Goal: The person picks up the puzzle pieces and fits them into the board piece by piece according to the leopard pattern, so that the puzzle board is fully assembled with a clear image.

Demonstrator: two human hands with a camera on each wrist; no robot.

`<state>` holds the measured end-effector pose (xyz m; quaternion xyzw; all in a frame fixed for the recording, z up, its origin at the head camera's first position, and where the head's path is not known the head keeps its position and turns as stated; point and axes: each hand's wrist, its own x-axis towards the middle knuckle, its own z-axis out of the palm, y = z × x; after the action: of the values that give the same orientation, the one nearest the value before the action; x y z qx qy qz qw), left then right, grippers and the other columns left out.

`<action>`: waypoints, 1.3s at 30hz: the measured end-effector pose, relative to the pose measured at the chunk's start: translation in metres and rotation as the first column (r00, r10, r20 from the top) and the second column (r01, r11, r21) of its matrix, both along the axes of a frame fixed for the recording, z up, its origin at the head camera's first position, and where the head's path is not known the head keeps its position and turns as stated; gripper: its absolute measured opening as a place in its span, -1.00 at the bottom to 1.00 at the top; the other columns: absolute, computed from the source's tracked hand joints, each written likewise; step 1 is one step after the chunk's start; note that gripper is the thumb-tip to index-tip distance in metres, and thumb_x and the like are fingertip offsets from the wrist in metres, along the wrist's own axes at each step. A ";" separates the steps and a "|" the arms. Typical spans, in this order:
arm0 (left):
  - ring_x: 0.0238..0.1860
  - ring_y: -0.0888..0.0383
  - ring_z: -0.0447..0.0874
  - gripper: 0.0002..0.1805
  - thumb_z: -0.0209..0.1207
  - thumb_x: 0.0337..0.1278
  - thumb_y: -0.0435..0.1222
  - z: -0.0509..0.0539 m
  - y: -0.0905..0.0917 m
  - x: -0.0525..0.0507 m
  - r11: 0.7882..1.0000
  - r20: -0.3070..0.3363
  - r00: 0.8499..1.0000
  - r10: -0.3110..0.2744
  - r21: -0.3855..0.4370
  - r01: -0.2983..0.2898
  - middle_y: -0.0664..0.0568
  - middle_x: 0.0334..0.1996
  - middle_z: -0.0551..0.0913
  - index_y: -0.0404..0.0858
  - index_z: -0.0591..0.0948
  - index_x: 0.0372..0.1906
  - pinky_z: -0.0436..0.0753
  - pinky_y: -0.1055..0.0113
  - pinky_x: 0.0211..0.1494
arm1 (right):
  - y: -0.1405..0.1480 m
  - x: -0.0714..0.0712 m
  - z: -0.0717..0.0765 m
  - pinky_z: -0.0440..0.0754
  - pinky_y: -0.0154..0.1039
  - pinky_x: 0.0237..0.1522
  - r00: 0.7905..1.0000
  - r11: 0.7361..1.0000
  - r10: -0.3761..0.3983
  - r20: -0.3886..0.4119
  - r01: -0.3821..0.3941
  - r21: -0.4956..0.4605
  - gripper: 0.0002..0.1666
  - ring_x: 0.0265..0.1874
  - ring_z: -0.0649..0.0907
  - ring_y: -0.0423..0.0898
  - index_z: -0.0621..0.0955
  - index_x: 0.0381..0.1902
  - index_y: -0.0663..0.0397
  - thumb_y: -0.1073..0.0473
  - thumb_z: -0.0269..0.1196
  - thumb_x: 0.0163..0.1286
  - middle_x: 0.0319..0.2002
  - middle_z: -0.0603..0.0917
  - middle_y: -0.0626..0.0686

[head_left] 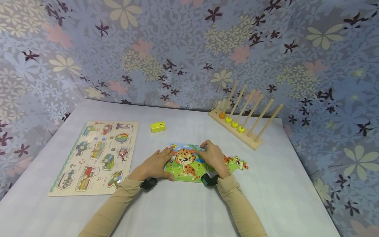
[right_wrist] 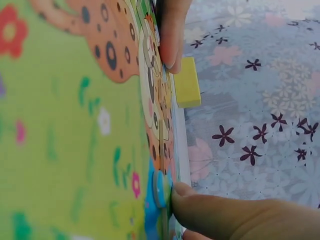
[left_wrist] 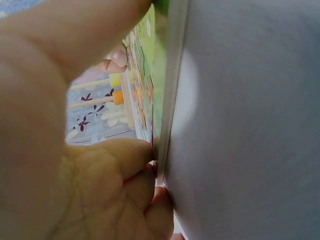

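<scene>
Flat, rectangular, multicoloured spotted-cat puzzle board (head_left: 187, 166) lies mid-surface (head_left: 171, 210), between hands. Likely light, stiff; hold by edges. Left hand (head_left: 155, 165) spread wide along left edge; right hand (head_left: 214, 158) bent at upper-right corner, can't tell if pinching.

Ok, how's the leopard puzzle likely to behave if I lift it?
The leopard puzzle is probably stiff: its edge runs straight in the left wrist view. It's likely light, since that edge looks thin for its breadth. Tilting might spill pieces, as one piece at the right hand seems raised.
</scene>
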<state>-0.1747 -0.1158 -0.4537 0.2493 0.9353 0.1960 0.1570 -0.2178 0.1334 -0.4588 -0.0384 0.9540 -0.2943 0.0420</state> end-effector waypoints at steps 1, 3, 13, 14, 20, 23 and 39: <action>0.57 -0.12 -0.11 0.18 0.40 -0.13 0.11 0.000 0.000 0.000 1.000 -0.001 1.000 0.000 -0.002 0.000 -0.14 0.56 -0.06 -0.32 0.06 0.51 -0.04 -0.10 0.58 | 0.000 0.000 0.000 0.35 -0.30 -0.65 1.000 1.000 0.000 0.003 0.000 -0.002 -0.55 -0.65 0.46 -0.10 0.58 -0.08 0.07 -0.11 0.35 0.25 -0.49 0.60 0.06; 0.57 -0.12 -0.12 0.18 0.40 -0.13 0.11 -0.001 0.000 0.000 1.000 0.000 1.000 0.000 -0.003 0.000 -0.14 0.56 -0.06 -0.32 0.06 0.51 -0.05 -0.09 0.59 | 0.001 -0.001 0.000 0.35 -0.30 -0.62 1.000 1.000 -0.004 0.013 0.005 -0.007 -0.57 -0.63 0.48 -0.10 0.58 -0.08 0.08 -0.08 0.34 0.26 -0.45 0.61 0.07; 0.56 -0.16 -0.11 0.18 0.39 -0.13 0.14 0.000 0.000 0.002 0.999 0.002 1.000 -0.018 0.045 0.018 -0.20 0.55 -0.04 -0.36 0.09 0.50 -0.07 -0.11 0.58 | 0.025 -0.008 -0.002 0.43 -0.31 -0.59 0.998 0.984 0.011 0.060 0.000 -0.181 -0.71 -0.65 0.49 -0.14 0.57 -0.06 0.15 0.07 0.21 0.39 -0.48 0.63 0.08; 0.56 -0.17 -0.11 0.19 0.39 -0.14 0.15 0.001 0.000 0.002 0.998 0.002 1.000 -0.023 0.053 0.022 -0.21 0.55 -0.03 -0.37 0.09 0.50 -0.07 -0.12 0.58 | 0.032 -0.009 -0.003 0.44 -0.31 -0.59 0.998 0.978 0.016 0.063 -0.002 -0.208 -0.72 -0.65 0.50 -0.16 0.57 -0.05 0.15 0.08 0.19 0.42 -0.48 0.64 0.08; 0.56 -0.15 -0.12 0.19 0.40 -0.14 0.13 -0.002 0.000 0.001 0.999 0.006 1.000 -0.016 0.045 0.016 -0.18 0.55 -0.06 -0.36 0.07 0.50 -0.08 -0.11 0.58 | 0.082 -0.010 0.001 0.50 -0.33 -0.54 0.999 0.972 -0.007 0.036 0.015 -0.235 -0.68 -0.54 0.58 -0.16 0.57 0.02 0.18 0.09 0.10 0.47 -0.32 0.71 0.17; 0.56 -0.14 -0.11 0.19 0.40 -0.13 0.12 -0.004 -0.001 -0.001 1.000 -0.001 1.000 -0.007 0.017 0.007 -0.16 0.56 -0.07 -0.34 0.06 0.51 -0.06 -0.11 0.58 | 0.109 -0.006 0.007 0.60 -0.27 -0.37 1.000 0.982 0.014 0.026 -0.009 -0.191 -0.65 -0.30 0.66 -0.02 0.56 0.06 0.25 0.13 0.12 0.46 -0.14 0.69 0.26; 0.56 -0.16 -0.08 0.18 0.41 -0.13 0.11 0.001 -0.001 0.000 1.000 -0.003 1.000 -0.009 0.014 0.009 -0.18 0.55 -0.05 -0.34 0.07 0.51 -0.02 -0.13 0.57 | 0.146 0.015 0.035 0.57 -0.02 -0.11 0.951 0.989 0.148 0.271 -0.148 -0.021 -0.29 -0.12 0.54 0.14 0.42 0.18 0.38 0.22 0.43 0.13 -0.07 0.53 0.34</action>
<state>-0.1744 -0.1163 -0.4532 0.2549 0.9330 0.2015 0.1546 -0.2026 0.2799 -0.4235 -0.0688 0.9337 -0.2930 0.1942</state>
